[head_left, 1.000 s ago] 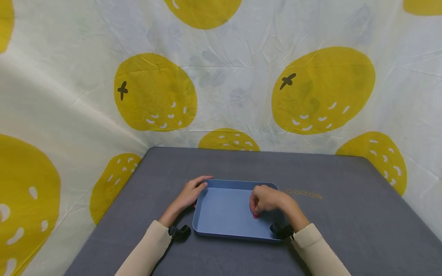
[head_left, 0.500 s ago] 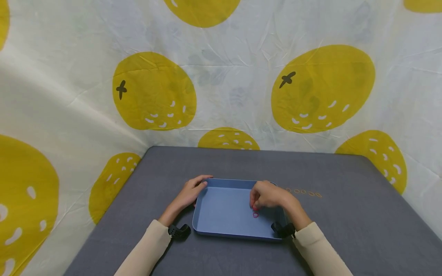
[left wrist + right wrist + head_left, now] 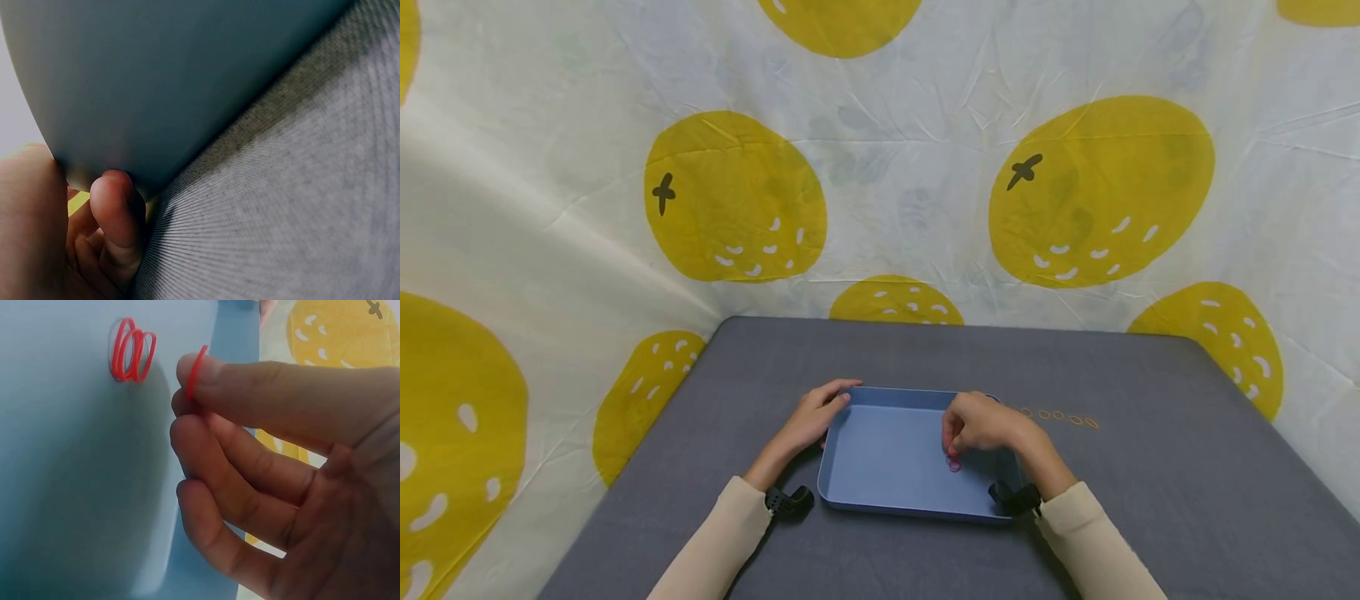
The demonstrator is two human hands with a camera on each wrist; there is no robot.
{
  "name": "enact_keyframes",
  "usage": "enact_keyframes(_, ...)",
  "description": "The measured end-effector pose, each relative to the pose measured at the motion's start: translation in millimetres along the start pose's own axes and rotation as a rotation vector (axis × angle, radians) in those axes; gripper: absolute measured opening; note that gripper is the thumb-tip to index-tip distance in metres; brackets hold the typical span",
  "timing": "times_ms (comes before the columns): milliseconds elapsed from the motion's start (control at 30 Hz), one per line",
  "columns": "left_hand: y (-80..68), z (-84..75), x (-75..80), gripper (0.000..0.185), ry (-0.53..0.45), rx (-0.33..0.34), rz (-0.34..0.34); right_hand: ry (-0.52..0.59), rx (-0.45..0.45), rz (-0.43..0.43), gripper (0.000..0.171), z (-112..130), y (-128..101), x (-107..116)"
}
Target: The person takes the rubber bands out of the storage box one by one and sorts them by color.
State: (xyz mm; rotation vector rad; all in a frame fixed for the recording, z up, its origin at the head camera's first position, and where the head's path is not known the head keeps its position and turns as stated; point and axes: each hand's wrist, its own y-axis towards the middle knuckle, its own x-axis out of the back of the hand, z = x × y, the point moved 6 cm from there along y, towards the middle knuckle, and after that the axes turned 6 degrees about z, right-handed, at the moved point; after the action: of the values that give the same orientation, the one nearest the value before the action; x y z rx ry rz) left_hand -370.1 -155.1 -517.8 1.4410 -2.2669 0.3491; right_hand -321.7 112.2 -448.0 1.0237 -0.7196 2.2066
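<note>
A shallow blue tray (image 3: pixel 880 458) lies on the grey table. At its far left corner my left hand (image 3: pixel 811 419) holds the tray, thumb by the rim and other fingers on the outside; in the left wrist view a fingertip (image 3: pixel 114 206) presses against the tray's outer side. Above the right part of the tray floor, my right hand (image 3: pixel 979 422) pinches a thin red rubber band (image 3: pixel 197 372) between thumb and fingertips. Just apart from it, several more red rubber bands (image 3: pixel 132 353) sit close together on the tray floor.
Several thin orange rings (image 3: pixel 1058 416) lie in a row on the table (image 3: pixel 1150 483), right of the tray. A white cloth (image 3: pixel 910 192) printed with yellow fruit hangs behind the table and along its left side.
My right hand has risen slightly from the tray floor, bringing red bands into view below its fingertips. In the last half second it has barely moved. The left hand stays at the tray.
</note>
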Motion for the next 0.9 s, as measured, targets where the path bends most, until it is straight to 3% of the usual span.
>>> enact_keyframes(600, -1.9, -0.5, 0.1, 0.034, -0.001, 0.009, -0.013, 0.083, 0.014, -0.072, 0.008, -2, -20, 29)
enact_keyframes(900, -1.9, -3.3, -0.2, 0.035, 0.008, 0.008, -0.008, 0.098, -0.033, -0.171, 0.004, -22, -46, 56)
